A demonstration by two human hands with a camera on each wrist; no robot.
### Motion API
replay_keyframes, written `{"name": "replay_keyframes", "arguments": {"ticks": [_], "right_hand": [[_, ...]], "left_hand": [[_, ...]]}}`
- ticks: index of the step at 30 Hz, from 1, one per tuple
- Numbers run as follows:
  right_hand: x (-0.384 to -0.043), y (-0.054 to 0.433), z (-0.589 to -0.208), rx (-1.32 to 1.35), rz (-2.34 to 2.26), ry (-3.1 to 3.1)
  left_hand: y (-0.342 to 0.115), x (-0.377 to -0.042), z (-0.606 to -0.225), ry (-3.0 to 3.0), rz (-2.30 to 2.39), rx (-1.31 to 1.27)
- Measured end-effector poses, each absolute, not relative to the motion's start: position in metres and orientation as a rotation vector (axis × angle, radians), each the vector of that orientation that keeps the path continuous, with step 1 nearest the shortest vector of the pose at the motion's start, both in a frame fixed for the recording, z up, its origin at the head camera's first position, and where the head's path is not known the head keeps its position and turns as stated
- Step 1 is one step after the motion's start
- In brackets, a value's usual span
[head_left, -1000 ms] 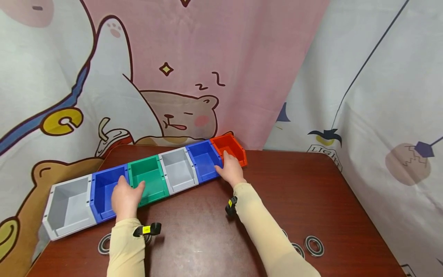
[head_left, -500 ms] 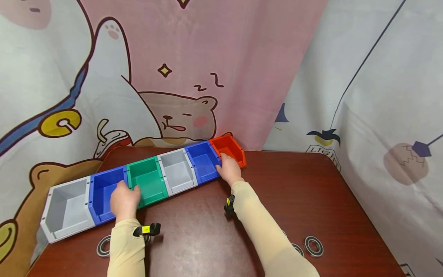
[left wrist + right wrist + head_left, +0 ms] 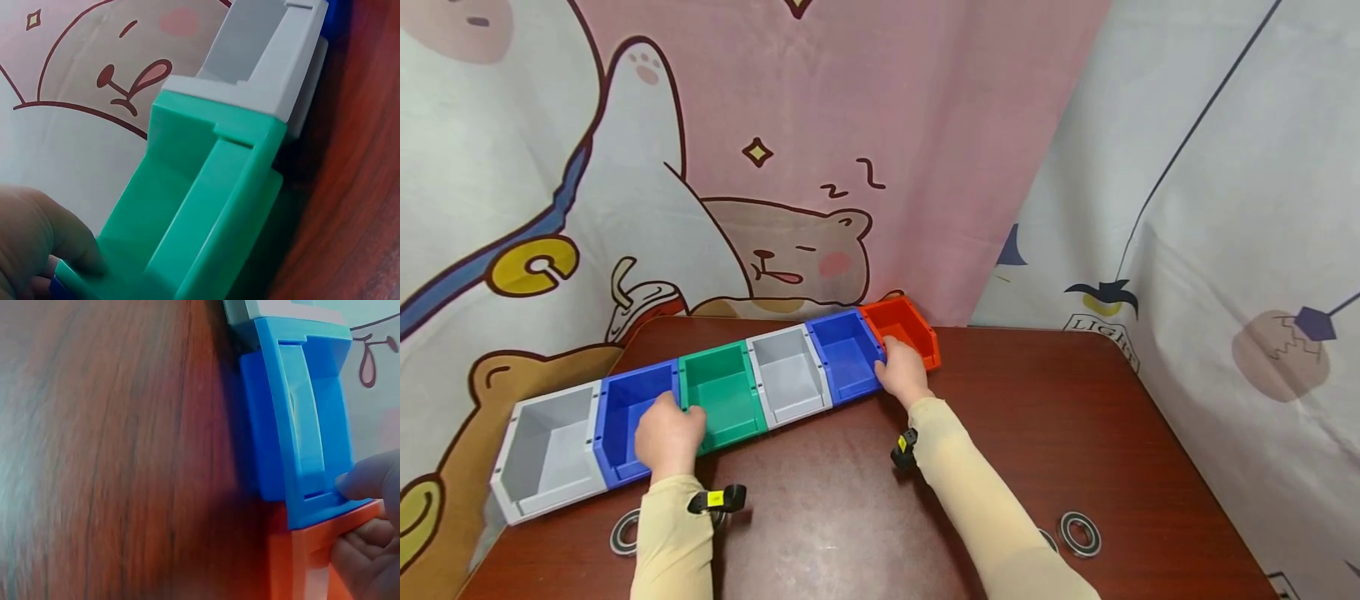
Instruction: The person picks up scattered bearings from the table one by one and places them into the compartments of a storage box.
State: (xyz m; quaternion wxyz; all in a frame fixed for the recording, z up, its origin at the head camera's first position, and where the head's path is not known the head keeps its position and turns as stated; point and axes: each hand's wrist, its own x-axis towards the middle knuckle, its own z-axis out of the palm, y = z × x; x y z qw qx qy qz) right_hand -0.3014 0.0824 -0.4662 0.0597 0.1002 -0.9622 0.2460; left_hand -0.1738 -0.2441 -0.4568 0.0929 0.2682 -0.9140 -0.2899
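Observation:
Several open-front storage bins form a slanting row in the head view. My left hand (image 3: 670, 433) grips the adjoining walls of the left blue bin (image 3: 621, 417) and the green bin (image 3: 726, 404). In the left wrist view its thumb (image 3: 65, 234) lies inside the green bin. Farther right, my right hand (image 3: 904, 372) pinches the wall where the right blue bin (image 3: 847, 358) meets the orange-red bin (image 3: 904, 319). The right wrist view has that thumb (image 3: 365, 478) in the blue bin, with the other fingers curled into the orange-red one.
A grey bin (image 3: 786, 375) stands mid-row, and another grey bin (image 3: 561, 454) ends the row at left. Metal ring bearings lie on the brown table (image 3: 1037, 417): one bearing (image 3: 1093, 539) at right, another bearing (image 3: 617, 542) partly behind the left sleeve. A printed curtain (image 3: 970, 167) hangs behind.
Both hands have closed from loosely spread fingers onto the bin walls. In the last half second the row has shifted slightly right, its right end also coming a little nearer.

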Motion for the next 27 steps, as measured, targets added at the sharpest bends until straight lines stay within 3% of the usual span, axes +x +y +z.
{"name": "replay_keyframes", "arguments": {"ticks": [10,27], "right_hand": [[-0.278,0.119,-0.443,0.294,0.646,-2.917],[-0.222,0.234,-0.421,0.288,0.587,-2.763]], "left_hand": [[-0.228,-0.168,-0.441,-2.748,-0.825,0.661],[-0.151,-0.186,-0.422,-2.726,-0.855,0.258]]}}
